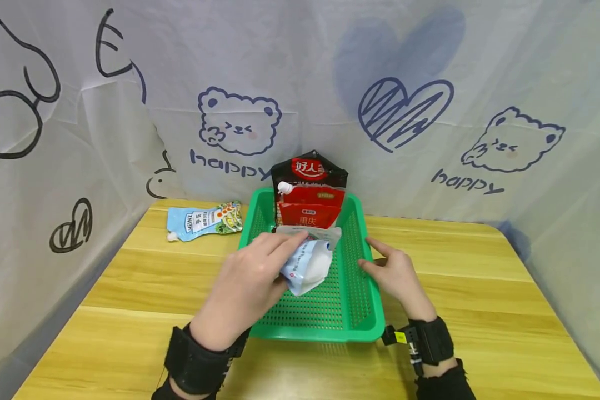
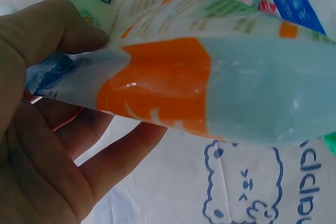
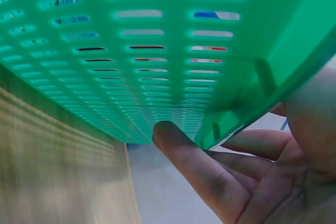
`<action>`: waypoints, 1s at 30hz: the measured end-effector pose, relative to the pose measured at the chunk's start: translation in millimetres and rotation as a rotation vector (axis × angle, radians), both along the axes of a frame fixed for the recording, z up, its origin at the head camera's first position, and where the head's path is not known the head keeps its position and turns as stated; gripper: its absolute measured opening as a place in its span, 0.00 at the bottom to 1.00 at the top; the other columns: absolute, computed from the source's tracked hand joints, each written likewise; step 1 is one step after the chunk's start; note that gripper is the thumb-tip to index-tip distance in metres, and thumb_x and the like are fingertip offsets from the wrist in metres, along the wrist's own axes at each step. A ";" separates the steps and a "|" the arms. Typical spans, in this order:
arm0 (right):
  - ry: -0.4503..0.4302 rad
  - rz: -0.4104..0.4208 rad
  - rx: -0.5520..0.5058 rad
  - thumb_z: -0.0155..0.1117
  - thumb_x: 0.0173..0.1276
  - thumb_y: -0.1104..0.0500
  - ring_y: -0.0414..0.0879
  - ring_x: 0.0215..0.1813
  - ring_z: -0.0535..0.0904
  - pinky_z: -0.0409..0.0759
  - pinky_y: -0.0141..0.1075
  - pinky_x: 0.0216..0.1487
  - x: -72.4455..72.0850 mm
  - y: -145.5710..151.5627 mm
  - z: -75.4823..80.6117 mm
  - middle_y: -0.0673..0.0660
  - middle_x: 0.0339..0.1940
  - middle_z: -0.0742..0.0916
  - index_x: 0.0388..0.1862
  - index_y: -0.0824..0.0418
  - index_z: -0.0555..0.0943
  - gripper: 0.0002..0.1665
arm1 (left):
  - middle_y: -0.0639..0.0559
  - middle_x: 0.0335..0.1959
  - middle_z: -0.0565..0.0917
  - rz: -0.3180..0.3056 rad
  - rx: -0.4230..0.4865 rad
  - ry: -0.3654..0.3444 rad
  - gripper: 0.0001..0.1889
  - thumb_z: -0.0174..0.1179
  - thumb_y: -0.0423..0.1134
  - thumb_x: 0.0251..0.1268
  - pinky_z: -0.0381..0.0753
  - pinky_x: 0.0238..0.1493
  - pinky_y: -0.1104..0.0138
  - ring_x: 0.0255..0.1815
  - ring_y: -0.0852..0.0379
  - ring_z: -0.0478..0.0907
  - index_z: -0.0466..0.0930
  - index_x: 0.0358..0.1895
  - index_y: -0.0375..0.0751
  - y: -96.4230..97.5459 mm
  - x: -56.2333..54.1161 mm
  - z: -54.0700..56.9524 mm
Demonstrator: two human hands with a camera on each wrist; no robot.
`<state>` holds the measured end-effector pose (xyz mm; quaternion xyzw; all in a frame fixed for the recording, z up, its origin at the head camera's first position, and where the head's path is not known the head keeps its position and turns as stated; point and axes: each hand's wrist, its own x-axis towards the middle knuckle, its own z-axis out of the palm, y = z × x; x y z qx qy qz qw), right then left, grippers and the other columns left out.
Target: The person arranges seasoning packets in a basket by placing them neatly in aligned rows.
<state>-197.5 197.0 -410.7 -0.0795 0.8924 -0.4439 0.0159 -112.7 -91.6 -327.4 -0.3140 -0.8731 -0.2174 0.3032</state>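
Note:
My left hand [image 1: 252, 278] pinches a light-blue and white plastic pouch [image 1: 307, 264] over the green basket [image 1: 325, 334]. In the left wrist view this pouch [image 2: 252, 87] carries an orange patch, with the thumb on one face and the fingers beneath. At the basket's right side, my right hand [image 1: 397, 272] grips the rim; the right wrist view has a finger [image 3: 197, 163] along the outer slotted wall. Standing at the basket's back are a black seasoning packet [image 1: 310, 175] and a red packet [image 1: 312, 211]. A pale bag [image 1: 334, 236] is partly hidden behind the held pouch.
A blue Heinz pouch [image 1: 205, 220] with a white cap lies on the wooden table [image 1: 460, 278], left of the basket. White sheets [image 1: 320, 55] with drawn bears and hearts hang behind the table and along its sides.

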 end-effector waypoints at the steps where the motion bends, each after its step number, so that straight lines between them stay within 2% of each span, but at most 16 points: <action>1: 0.005 -0.001 0.000 0.68 0.74 0.59 0.58 0.49 0.90 0.85 0.36 0.35 0.2 0.5 0.4 0.74 0.55 0.86 0.78 0.67 0.68 0.37 | 0.47 0.52 0.87 -0.012 -0.001 -0.003 0.37 0.80 0.23 0.45 0.89 0.49 0.58 0.54 0.48 0.84 0.82 0.65 0.37 2.0 -0.5 -0.7; 5: 0.056 -0.013 0.001 0.68 0.74 0.58 0.62 0.58 0.86 0.89 0.44 0.46 4.7 3.3 7.6 0.73 0.64 0.83 0.78 0.66 0.69 0.37 | 0.47 0.51 0.87 -0.036 -0.010 -0.017 0.36 0.79 0.23 0.46 0.89 0.51 0.59 0.53 0.49 0.84 0.82 0.65 0.36 7.9 -2.4 -3.6; 9: 0.137 -0.047 -0.021 0.67 0.75 0.59 0.64 0.67 0.80 0.86 0.50 0.57 14.7 4.7 22.4 0.69 0.72 0.78 0.78 0.64 0.70 0.35 | 0.47 0.51 0.87 -0.029 -0.022 -0.026 0.35 0.78 0.22 0.47 0.88 0.51 0.59 0.53 0.50 0.84 0.82 0.65 0.36 10.5 -4.5 -6.5; 11: 0.177 -0.061 -0.050 0.67 0.75 0.59 0.61 0.66 0.81 0.85 0.49 0.60 21.4 3.2 31.1 0.65 0.73 0.78 0.77 0.62 0.72 0.33 | 0.47 0.51 0.87 -0.022 -0.027 -0.030 0.35 0.78 0.22 0.48 0.88 0.51 0.59 0.53 0.50 0.84 0.82 0.65 0.36 11.3 -5.6 -8.1; 14: 0.216 -0.048 -0.150 0.67 0.76 0.57 0.55 0.60 0.85 0.88 0.43 0.55 32.6 -2.1 43.5 0.61 0.70 0.81 0.75 0.60 0.75 0.30 | 0.47 0.51 0.87 -0.012 -0.034 -0.042 0.34 0.78 0.23 0.49 0.88 0.51 0.59 0.53 0.50 0.84 0.82 0.65 0.36 12.3 -7.4 -10.3; 18: 0.179 0.038 -0.344 0.64 0.78 0.56 0.48 0.53 0.88 0.90 0.38 0.47 46.4 -15.9 55.5 0.61 0.68 0.82 0.73 0.62 0.74 0.28 | 0.46 0.51 0.87 0.004 -0.050 -0.053 0.34 0.79 0.26 0.50 0.88 0.52 0.59 0.53 0.49 0.84 0.82 0.65 0.36 13.7 -9.5 -12.8; 21: 0.117 0.124 -0.443 0.62 0.79 0.58 0.47 0.50 0.88 0.90 0.40 0.45 53.8 -29.6 59.5 0.64 0.69 0.80 0.74 0.65 0.71 0.29 | 0.45 0.51 0.87 0.015 -0.069 -0.050 0.35 0.81 0.29 0.50 0.89 0.51 0.58 0.52 0.49 0.84 0.82 0.65 0.36 15.3 -10.3 -14.7; 25: 0.035 0.182 -0.495 0.62 0.79 0.60 0.48 0.49 0.88 0.90 0.42 0.44 60.4 -44.9 59.2 0.67 0.70 0.78 0.75 0.67 0.68 0.30 | 0.45 0.50 0.87 0.024 -0.094 -0.046 0.35 0.82 0.30 0.49 0.89 0.49 0.58 0.51 0.49 0.84 0.82 0.65 0.35 17.9 -10.4 -16.7; 30: -0.001 0.168 -0.469 0.64 0.78 0.58 0.52 0.53 0.87 0.90 0.41 0.45 65.3 -55.9 56.9 0.65 0.69 0.79 0.74 0.68 0.70 0.30 | 0.44 0.50 0.87 0.042 -0.112 -0.044 0.34 0.81 0.29 0.51 0.90 0.47 0.59 0.51 0.49 0.84 0.82 0.65 0.34 20.4 -9.5 -18.0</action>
